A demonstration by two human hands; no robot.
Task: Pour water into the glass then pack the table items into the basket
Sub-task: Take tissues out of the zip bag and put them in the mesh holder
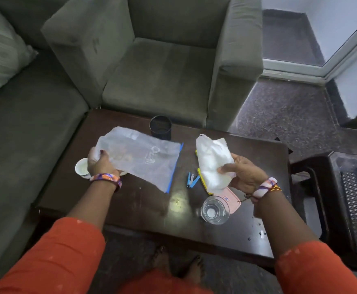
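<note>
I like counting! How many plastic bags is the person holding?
2. The clear bag with a blue edge is in the left hand; the white bag is in the right hand.

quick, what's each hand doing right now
Left hand: grips one end of the clear zip bag.
Right hand: holds the white crumpled tissue.

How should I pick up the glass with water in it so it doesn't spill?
Hold the glass around its side wall, about halfway up, coming from the right, where the table edge is nearest and bare. It stands upright with an open top, so keep it level. Nearly touching it behind is a pink card, so don't reach from there. Probably best with a free hand.
</note>
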